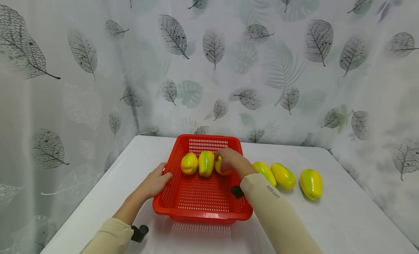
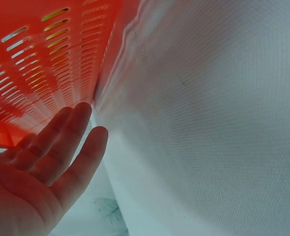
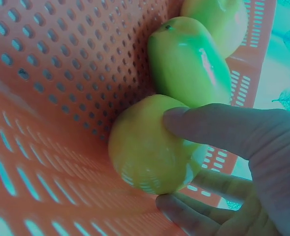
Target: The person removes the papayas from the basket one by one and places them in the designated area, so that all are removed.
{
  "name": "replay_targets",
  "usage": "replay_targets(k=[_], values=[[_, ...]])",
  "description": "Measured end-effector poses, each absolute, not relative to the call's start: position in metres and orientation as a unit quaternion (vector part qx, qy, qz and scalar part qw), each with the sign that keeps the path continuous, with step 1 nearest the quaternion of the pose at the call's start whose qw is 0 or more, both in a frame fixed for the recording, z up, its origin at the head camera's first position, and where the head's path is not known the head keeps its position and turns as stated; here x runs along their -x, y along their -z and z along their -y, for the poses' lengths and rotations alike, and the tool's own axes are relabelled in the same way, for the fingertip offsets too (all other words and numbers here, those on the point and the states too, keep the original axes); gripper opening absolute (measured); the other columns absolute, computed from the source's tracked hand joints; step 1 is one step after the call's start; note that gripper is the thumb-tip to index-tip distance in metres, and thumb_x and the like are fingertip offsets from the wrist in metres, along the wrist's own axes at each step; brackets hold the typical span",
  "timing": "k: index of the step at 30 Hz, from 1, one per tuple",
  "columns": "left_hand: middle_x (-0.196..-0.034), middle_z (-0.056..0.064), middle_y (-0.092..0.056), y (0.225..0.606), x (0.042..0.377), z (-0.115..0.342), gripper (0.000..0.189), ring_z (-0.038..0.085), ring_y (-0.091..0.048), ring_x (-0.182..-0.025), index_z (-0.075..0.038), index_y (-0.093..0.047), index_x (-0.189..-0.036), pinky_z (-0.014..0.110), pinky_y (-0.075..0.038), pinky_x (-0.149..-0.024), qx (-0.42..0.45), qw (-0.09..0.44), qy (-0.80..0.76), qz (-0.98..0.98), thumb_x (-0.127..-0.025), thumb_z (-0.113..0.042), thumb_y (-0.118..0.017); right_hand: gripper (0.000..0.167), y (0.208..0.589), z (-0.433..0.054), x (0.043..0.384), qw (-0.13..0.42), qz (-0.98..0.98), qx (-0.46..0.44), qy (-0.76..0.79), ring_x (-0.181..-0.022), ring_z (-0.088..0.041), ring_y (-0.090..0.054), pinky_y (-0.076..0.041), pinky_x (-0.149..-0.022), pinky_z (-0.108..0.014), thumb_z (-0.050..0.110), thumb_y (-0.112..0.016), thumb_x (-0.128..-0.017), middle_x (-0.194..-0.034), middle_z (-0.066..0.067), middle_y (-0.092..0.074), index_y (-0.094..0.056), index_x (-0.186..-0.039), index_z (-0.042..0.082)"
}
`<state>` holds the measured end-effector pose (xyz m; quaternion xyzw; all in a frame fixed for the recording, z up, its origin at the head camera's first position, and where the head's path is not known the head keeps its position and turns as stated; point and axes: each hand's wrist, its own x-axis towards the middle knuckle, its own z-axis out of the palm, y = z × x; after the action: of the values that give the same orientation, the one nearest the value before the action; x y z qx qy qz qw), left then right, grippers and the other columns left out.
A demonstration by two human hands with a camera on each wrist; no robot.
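Observation:
Inside the red plastic basket, my right hand grips a yellow-green papaya. The right wrist view has the thumb on top of it and other fingers around its lower side. Two more papayas, one in the middle and one at the left, lie beside it in a row. At the basket's left side is my left hand. Its fingers extend along the outside of the perforated wall in the left wrist view; the thumb is hidden there.
Right of the basket, three papayas lie on the white table: one partly behind the right arm, a middle one and one farther right. A leaf-patterned curtain hangs behind the table and down its left side.

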<state>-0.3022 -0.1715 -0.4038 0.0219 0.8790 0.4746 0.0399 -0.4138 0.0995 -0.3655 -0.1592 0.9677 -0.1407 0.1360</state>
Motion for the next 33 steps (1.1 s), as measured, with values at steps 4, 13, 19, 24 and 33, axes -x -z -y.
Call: replay_targets(k=[4,13,19,24,33], values=[[-0.115,0.020,-0.066,0.404,0.302,0.171,0.050,0.020,-0.070,-0.081,0.001,-0.039,-0.148,0.040,-0.065,-0.071,-0.021,0.040,-0.474,-0.880,-0.103,-0.019,-0.045,0.050,0.363,-0.100,0.412,0.141,-0.967,0.159,0.141,-0.112,-0.027,-0.053,-0.056,-0.093,-0.041,0.004,-0.075,-0.084,-0.132,-0.008,-0.062,-0.069,-0.131,0.019],[-0.117,0.022,-0.065,0.404,0.303,0.171,0.050,0.020,-0.070,-0.082,0.001,-0.039,-0.148,0.040,-0.065,-0.070,-0.021,0.040,-0.472,-0.881,-0.103,-0.019,-0.045,0.052,0.355,-0.102,0.410,0.154,-0.964,0.161,0.144,-0.113,-0.026,-0.054,-0.057,-0.097,-0.041,0.009,-0.078,-0.083,-0.134,-0.009,-0.062,-0.068,-0.132,0.018],[-0.117,0.022,-0.065,0.406,0.305,0.172,0.051,0.020,-0.070,-0.080,0.000,-0.038,-0.149,0.039,-0.065,-0.069,-0.018,0.042,-0.472,-0.880,-0.103,-0.020,-0.044,0.052,0.343,-0.107,0.402,0.144,-0.959,0.177,0.167,-0.113,-0.027,-0.054,-0.058,-0.093,-0.039,0.008,-0.076,-0.082,-0.135,-0.009,-0.063,-0.068,-0.132,0.018],[-0.117,0.022,-0.065,0.406,0.304,0.171,0.052,0.020,-0.070,-0.080,0.001,-0.037,-0.150,0.040,-0.065,-0.069,-0.019,0.044,-0.473,-0.879,-0.103,-0.020,-0.045,0.049,0.335,-0.118,0.397,0.131,-0.950,0.210,0.190,-0.113,-0.026,-0.054,-0.054,-0.086,-0.035,0.010,-0.074,-0.083,-0.133,-0.008,-0.063,-0.069,-0.131,0.018],[-0.118,0.022,-0.064,0.405,0.303,0.170,0.052,0.020,-0.070,-0.081,0.002,-0.038,-0.149,0.040,-0.065,-0.070,-0.020,0.040,-0.473,-0.880,-0.103,-0.020,-0.045,0.048,0.326,-0.137,0.384,0.112,-0.932,0.255,0.232,-0.118,-0.028,-0.056,-0.054,-0.098,-0.043,0.012,-0.075,-0.085,-0.139,-0.009,-0.062,-0.068,-0.132,0.019]])
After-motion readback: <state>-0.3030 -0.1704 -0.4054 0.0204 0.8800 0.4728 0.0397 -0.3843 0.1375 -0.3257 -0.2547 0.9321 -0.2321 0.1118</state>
